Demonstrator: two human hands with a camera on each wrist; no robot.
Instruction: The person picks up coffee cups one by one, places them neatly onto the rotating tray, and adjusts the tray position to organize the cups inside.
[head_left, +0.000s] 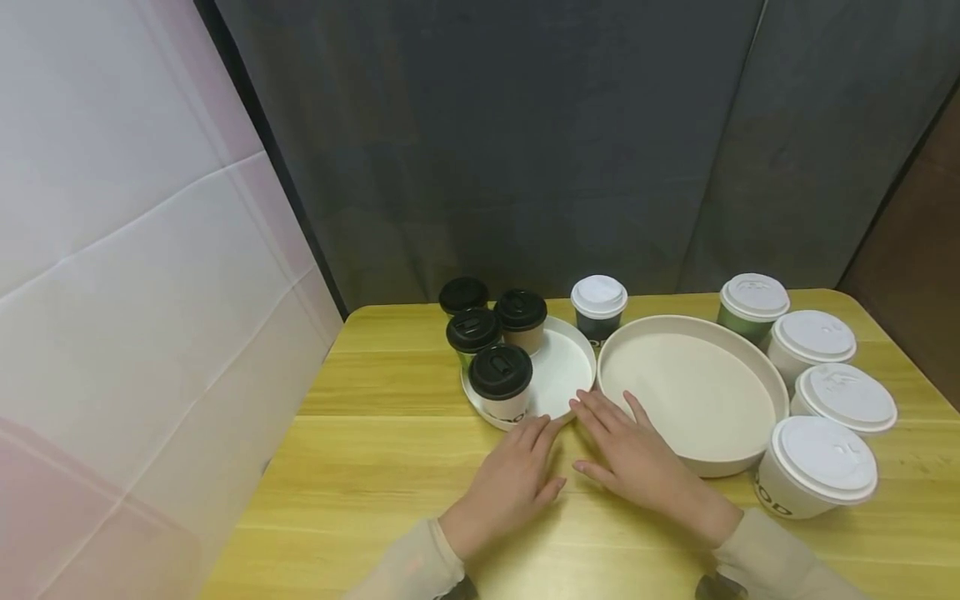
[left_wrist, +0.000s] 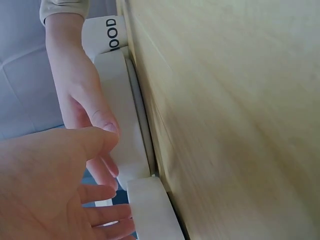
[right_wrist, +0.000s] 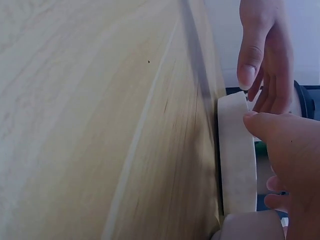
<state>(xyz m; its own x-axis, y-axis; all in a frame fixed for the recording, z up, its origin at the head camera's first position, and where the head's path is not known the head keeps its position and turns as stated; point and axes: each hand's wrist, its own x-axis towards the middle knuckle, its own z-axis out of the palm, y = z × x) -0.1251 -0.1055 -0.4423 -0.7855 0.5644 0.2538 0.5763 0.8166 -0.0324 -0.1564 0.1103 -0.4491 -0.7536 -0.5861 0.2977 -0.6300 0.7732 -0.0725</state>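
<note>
My left hand (head_left: 510,479) has its fingers extended, with the fingertips at the near rim of the small white round tray (head_left: 564,367). Beside it, my right hand (head_left: 641,458) reaches with straight fingers to that tray's right near rim, where it meets the larger cream round tray (head_left: 690,392). Neither hand grips anything. Several paper cups with black lids (head_left: 501,372) stand at the small tray's left side; the nearest is white and stands on the tray. In the left wrist view, the cream tray's side wall (left_wrist: 122,115) appears behind the right hand (left_wrist: 82,90).
Behind the trays, against the dark partition (head_left: 525,150), stands a dark cup with a white lid (head_left: 598,300). Several white-lidded cups (head_left: 817,467), one of them green, curve around the cream tray's right side. A pale fabric wall (head_left: 150,275) borders the wooden table (head_left: 360,500) on the left.
</note>
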